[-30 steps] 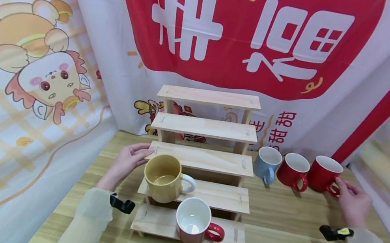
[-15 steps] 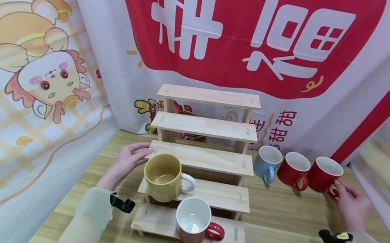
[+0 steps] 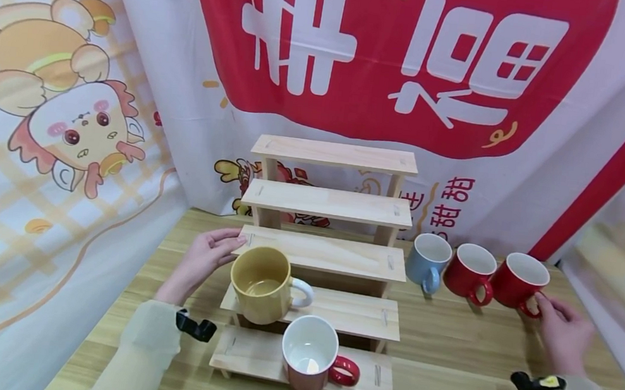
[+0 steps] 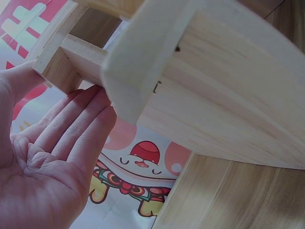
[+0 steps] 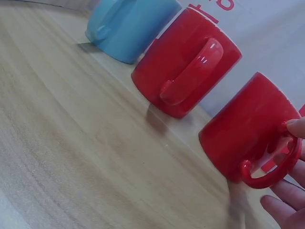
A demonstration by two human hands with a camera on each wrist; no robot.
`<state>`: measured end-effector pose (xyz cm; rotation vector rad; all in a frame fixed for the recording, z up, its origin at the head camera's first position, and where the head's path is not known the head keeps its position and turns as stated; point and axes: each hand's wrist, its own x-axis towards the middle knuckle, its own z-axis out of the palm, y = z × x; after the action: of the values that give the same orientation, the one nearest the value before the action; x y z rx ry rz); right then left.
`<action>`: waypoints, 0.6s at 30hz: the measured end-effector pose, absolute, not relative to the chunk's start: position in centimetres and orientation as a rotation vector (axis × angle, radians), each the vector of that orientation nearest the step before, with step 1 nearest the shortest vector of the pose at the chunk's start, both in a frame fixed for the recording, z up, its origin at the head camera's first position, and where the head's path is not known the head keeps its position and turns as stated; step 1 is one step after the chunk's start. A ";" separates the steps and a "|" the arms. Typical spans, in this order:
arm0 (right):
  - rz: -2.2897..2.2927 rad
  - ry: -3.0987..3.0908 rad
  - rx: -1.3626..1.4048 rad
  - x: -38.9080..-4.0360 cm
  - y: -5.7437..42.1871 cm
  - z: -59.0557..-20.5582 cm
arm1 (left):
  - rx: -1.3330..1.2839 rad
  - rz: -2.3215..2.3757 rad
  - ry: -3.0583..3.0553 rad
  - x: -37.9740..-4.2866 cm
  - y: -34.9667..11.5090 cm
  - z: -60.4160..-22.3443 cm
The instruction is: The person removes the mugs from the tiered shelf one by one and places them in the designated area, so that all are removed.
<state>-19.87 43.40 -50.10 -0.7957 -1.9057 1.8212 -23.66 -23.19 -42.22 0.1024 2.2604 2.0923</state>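
Note:
My left hand (image 3: 207,260) holds the left end of the middle tier of a wooden step shelf (image 3: 329,202); in the left wrist view the thumb lies on the board and the fingers reach beneath it. At the far right, my right hand (image 3: 566,330) grips the handle of a red mug (image 3: 519,281) with a white inside. The right wrist view shows the thumb on top of that red handle (image 5: 274,176) and fingers around it. Left of it stand another red mug (image 3: 469,274) and a light blue mug (image 3: 427,263), handles facing me.
A yellow mug (image 3: 260,288) with a white handle stands on the shelf's second tier from the bottom. On the lowest tier is a white-lined mug (image 3: 309,355) with a red handle. A printed cloth (image 3: 327,50) hangs behind, over the wooden tabletop (image 3: 462,344).
The rightmost red mug has shifted slightly toward me and its handle has turned a little left, with my right hand following. My left hand and the shelf stay put.

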 end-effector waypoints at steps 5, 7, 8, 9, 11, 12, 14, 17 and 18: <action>1.917 -1.783 -0.772 -20.1 43.1 -48.8 | 0.096 2.091 2.263 -23.6 -23.1 -42.1; 1.882 -1.785 -0.730 -20.3 42.7 -48.0 | 0.091 2.089 2.266 -23.6 -23.1 -42.1; 1.864 -1.790 -0.712 -20.3 42.4 -47.4 | 0.089 2.088 2.268 -23.5 -23.1 -42.1; 1.846 -1.798 -0.700 -20.3 42.2 -46.9 | 0.088 2.086 2.270 -23.5 -23.1 -42.1; 1.776 -1.845 -0.672 -20.2 41.4 -45.6 | 0.086 2.083 2.274 -23.5 -23.1 -42.1; 1.735 -1.878 -0.658 -20.2 41.0 -45.0 | 0.087 2.081 2.275 -23.5 -23.1 -42.1; 1.676 -1.954 -0.626 -20.0 40.0 -43.6 | 0.089 2.078 2.277 -23.5 -23.1 -42.1; 1.586 -2.070 -0.565 -19.7 38.2 -41.3 | 0.094 2.075 2.278 -23.5 -23.2 -42.1; 1.570 -2.108 -0.543 -19.4 37.5 -40.5 | 0.096 2.075 2.277 -23.6 -23.2 -42.1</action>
<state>-19.43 37.50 -40.50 -0.5425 -2.1077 1.5702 -23.55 -23.19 -42.11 0.0957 2.2769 2.0753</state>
